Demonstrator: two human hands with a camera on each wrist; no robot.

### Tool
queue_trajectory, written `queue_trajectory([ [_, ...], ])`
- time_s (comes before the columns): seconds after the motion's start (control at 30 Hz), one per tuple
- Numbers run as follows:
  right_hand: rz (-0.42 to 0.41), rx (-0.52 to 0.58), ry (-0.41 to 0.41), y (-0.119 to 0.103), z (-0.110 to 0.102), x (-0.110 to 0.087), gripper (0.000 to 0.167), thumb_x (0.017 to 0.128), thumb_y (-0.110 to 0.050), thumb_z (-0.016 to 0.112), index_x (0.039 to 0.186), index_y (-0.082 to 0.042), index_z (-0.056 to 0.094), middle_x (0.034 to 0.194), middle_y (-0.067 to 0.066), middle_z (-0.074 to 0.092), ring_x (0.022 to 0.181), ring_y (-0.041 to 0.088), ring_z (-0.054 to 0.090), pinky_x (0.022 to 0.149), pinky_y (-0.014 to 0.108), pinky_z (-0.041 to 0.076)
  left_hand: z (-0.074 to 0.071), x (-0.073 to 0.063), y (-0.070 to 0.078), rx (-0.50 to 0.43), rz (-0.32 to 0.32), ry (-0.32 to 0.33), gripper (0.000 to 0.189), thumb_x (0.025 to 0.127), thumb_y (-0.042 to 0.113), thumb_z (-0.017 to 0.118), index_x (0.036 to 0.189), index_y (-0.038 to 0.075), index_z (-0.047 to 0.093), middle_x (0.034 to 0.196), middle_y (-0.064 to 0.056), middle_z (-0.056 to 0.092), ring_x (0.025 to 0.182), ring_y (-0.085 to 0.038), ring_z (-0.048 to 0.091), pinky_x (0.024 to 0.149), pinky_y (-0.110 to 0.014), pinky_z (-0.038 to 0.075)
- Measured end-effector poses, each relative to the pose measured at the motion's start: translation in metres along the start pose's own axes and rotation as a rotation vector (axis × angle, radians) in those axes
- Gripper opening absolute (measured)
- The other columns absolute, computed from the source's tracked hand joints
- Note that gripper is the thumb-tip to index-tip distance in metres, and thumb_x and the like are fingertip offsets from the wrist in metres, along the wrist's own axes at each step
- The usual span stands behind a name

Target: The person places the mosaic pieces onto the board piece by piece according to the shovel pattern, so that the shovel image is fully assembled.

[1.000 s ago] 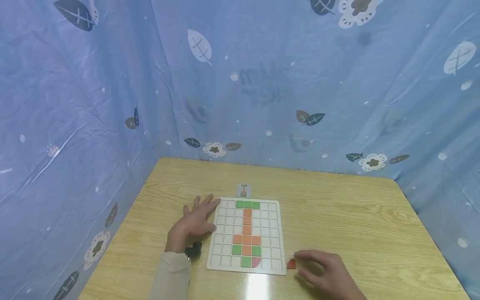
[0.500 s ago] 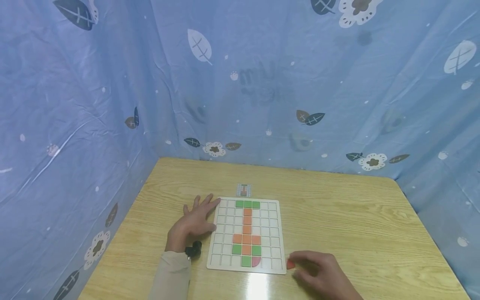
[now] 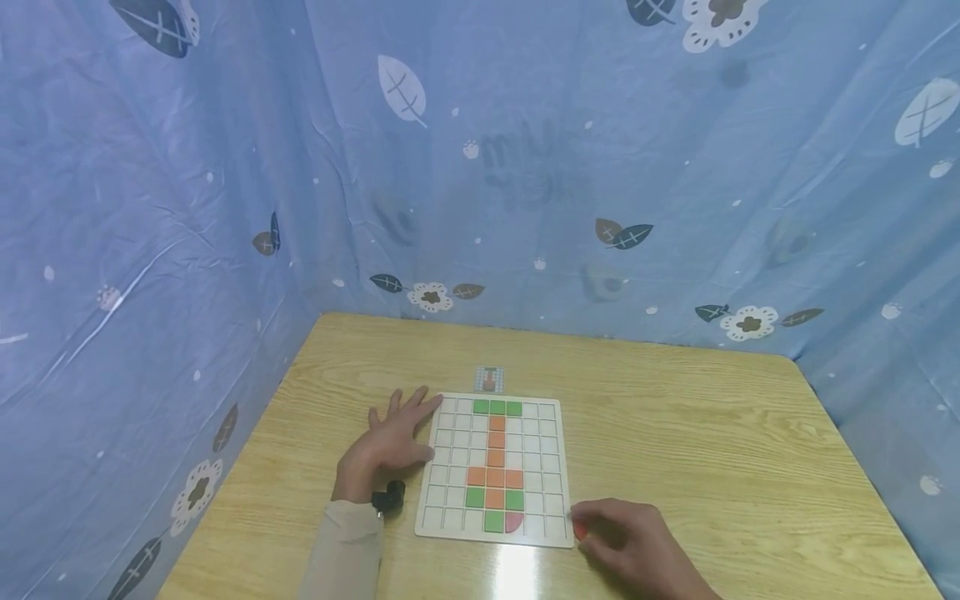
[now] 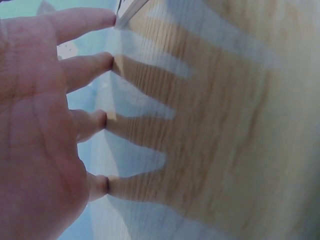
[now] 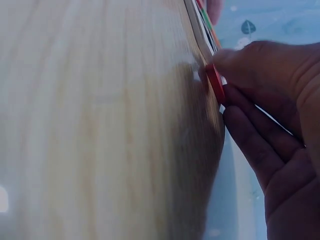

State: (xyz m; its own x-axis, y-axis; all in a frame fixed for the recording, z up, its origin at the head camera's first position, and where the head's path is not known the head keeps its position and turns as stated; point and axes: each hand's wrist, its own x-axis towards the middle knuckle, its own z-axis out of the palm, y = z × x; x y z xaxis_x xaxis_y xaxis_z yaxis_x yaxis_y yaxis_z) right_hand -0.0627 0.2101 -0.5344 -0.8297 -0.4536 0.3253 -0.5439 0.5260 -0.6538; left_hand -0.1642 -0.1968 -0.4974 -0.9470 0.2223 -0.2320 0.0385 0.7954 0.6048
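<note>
A white grid board (image 3: 551, 463) lies on the table, with green and orange square tiles (image 3: 496, 458) forming a column and crossbars. In its lowest row, a pinkish quarter-round tile (image 3: 513, 522) sits right of a green square. My left hand (image 3: 386, 442) lies spread at the board's left side, index fingertip and thumb at its edge; its other fingertips touch the wood in the left wrist view. By the board's lower right corner, my right hand (image 3: 628, 535) pinches a small red tile (image 5: 215, 84) between thumb and fingers, low at the table. The fingers partly cover that tile.
A small pattern card (image 3: 490, 379) lies just beyond the board's far edge. The wooden table (image 3: 675, 417) is enclosed by a blue patterned curtain (image 3: 525, 167) behind and at both sides. A black device (image 3: 388, 497) is strapped to my left wrist.
My right hand has moved left toward the board, and its fingers have closed about the red tile, which was lying in plainer sight beside them. The left hand stays in place.
</note>
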Motion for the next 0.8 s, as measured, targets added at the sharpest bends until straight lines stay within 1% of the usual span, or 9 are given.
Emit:
queue_trajectory([
  [0.07,-0.004,-0.018,0.012,0.0001,0.0008,-0.0003,0.043,0.082,-0.002,0.092,0.115,-0.027,0.082,0.108,-0.016,0.082,0.101,0.001,0.075,0.097,0.004,0.050,-0.0002,0.0003,0.0006,-0.002,0.001,0.001,0.095,0.083,0.009,0.080,0.170,0.020,0.043,0.183,-0.016,0.023,0.169,-0.052,-0.003,0.123,-0.088,-0.008],
  [0.13,0.001,-0.031,0.022,0.0001,0.0013,-0.0006,0.043,0.081,-0.001,0.092,0.114,-0.028,0.082,0.109,-0.016,0.082,0.100,0.001,0.076,0.095,0.006,0.053,-0.0003,0.0004,0.0010,-0.008,0.002,0.002,0.095,0.083,0.008,0.080,0.170,0.020,0.043,0.183,-0.016,0.023,0.169,-0.053,-0.003,0.123,-0.088,-0.008],
  [0.3,0.029,-0.025,0.032,0.0005,0.0021,-0.0020,0.043,0.081,0.001,0.090,0.114,-0.026,0.083,0.109,-0.015,0.082,0.100,0.000,0.075,0.091,0.010,0.057,0.0001,-0.0001,0.0009,-0.013,0.000,-0.002,0.094,0.084,0.008,0.080,0.170,0.019,0.043,0.183,-0.016,0.022,0.169,-0.052,-0.004,0.123,-0.087,-0.008],
  [0.47,0.022,-0.044,0.045,0.0009,0.0027,-0.0016,0.044,0.078,0.002,0.092,0.112,-0.024,0.083,0.108,-0.014,0.082,0.099,0.000,0.075,0.093,0.004,0.052,0.0003,0.0002,-0.0007,-0.007,0.002,-0.007,0.095,0.084,0.009,0.080,0.170,0.020,0.043,0.183,-0.015,0.022,0.169,-0.052,-0.004,0.124,-0.087,-0.008],
  [0.53,0.026,-0.043,0.045,-0.0001,0.0029,-0.0015,0.044,0.078,0.002,0.092,0.113,-0.023,0.083,0.107,-0.015,0.082,0.099,-0.001,0.074,0.092,0.003,0.051,0.0002,0.0002,-0.0010,-0.003,0.002,-0.009,0.095,0.083,0.009,0.079,0.170,0.020,0.042,0.183,-0.015,0.021,0.169,-0.052,-0.004,0.124,-0.087,-0.007],
  [0.67,0.040,-0.020,0.043,-0.0031,0.0029,-0.0014,0.042,0.081,0.004,0.089,0.113,-0.023,0.083,0.106,-0.016,0.082,0.096,-0.002,0.074,0.089,0.005,0.053,-0.0006,-0.0004,-0.0002,-0.005,0.004,-0.007,0.096,0.082,0.009,0.079,0.170,0.020,0.042,0.183,-0.016,0.021,0.169,-0.053,-0.004,0.123,-0.088,-0.007],
  [0.8,0.049,-0.022,0.047,-0.0048,0.0029,-0.0013,0.041,0.082,0.004,0.088,0.113,-0.024,0.083,0.106,-0.016,0.082,0.096,-0.002,0.074,0.089,0.006,0.054,-0.0013,-0.0012,0.0003,-0.010,0.008,-0.006,0.097,0.081,0.009,0.078,0.170,0.019,0.042,0.183,-0.016,0.022,0.169,-0.053,-0.004,0.123,-0.087,-0.008],
])
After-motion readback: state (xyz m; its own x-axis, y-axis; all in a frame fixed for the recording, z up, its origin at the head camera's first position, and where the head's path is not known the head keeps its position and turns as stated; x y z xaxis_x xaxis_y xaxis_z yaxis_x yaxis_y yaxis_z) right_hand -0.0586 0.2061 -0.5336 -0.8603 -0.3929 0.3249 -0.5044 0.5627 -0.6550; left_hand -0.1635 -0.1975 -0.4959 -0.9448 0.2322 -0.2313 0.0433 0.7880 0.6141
